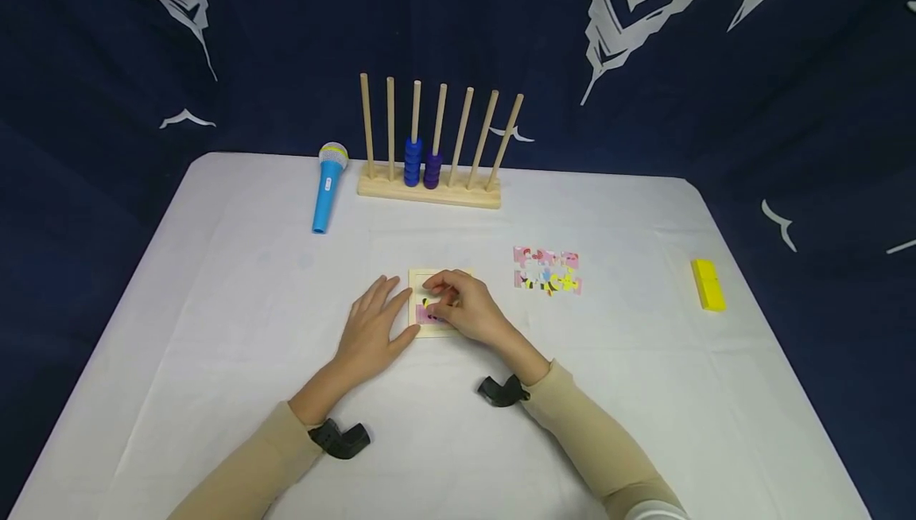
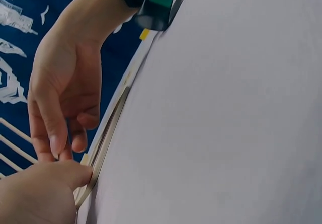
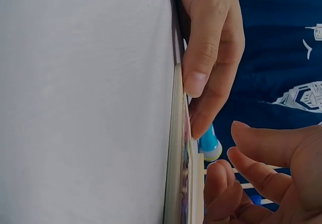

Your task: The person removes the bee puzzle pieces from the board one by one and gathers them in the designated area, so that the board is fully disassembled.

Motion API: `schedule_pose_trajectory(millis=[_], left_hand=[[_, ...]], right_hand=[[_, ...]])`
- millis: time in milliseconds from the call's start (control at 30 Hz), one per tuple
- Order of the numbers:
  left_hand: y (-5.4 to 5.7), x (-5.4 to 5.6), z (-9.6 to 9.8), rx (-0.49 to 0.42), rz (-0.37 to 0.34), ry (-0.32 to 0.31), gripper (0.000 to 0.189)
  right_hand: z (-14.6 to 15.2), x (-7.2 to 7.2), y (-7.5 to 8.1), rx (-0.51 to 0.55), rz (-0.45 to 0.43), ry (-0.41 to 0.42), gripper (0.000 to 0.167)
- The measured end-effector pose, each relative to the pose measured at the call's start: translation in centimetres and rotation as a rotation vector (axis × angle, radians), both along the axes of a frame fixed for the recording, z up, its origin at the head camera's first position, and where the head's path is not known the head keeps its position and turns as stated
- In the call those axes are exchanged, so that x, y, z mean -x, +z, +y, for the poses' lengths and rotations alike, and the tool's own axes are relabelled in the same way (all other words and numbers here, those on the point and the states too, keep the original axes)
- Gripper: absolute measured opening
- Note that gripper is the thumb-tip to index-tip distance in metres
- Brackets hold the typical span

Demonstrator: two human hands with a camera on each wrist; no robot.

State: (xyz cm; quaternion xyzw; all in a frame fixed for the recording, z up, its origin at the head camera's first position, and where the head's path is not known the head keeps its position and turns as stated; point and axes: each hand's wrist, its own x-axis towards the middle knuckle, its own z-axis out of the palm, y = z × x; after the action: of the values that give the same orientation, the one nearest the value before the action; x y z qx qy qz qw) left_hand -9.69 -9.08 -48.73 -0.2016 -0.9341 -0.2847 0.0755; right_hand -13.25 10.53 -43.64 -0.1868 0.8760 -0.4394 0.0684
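A pale wooden rectangular puzzle frame (image 1: 436, 332) lies flat on the white-covered bench (image 1: 215, 329), between the person's two hands. The left hand (image 1: 372, 329) lies at the frame's left side, its grip spread wide with the fingers nearly straight, holding nothing, and its thumb touches the frame near the lower left corner. The right hand (image 1: 468, 305) reaches over the frame from the right, fingers and thumb bent above its inside; this grip is partly closed, and I cannot tell whether it pinches anything. Pink printed puzzle artwork (image 1: 423, 316) shows inside the frame at lower left. Right of the frame lie multicoloured jigsaw pieces (image 1: 547, 258). Farther back, a bright blue toy microphone (image 1: 327, 194) lies left of a pale wooden seven-peg stand (image 1: 429, 194) with blue rings (image 1: 413, 162) and purple rings (image 1: 432, 172). A yellow rectangular block (image 1: 708, 285) lies near the bench's right edge
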Motion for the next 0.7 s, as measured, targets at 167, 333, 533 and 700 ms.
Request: schedule_pose_trajectory(millis=[167, 333, 533, 700], left_hand=[[-0.09, 0.11, -0.70, 0.004, 0.006, -0.044, 0.059], [-0.13, 0.14, -0.92, 0.002, 0.013, -0.057, 0.058], [-0.01, 0.07, -0.88, 0.007, 0.023, -0.053, 0.057], [0.18, -0.02, -0.86, 0.002, 0.024, -0.052, 0.056]], right_hand=[[-0.10, -0.07, -0.03, -0.007, -0.001, -0.006, 0.027], [-0.19, -0.07, -0.24, -0.010, -0.004, -0.001, 0.028], [-0.30, -0.12, -0.48, -0.022, -0.001, 0.012, 0.030], [-0.37, -0.20, -0.63, -0.035, 0.004, 0.008, 0.032]])
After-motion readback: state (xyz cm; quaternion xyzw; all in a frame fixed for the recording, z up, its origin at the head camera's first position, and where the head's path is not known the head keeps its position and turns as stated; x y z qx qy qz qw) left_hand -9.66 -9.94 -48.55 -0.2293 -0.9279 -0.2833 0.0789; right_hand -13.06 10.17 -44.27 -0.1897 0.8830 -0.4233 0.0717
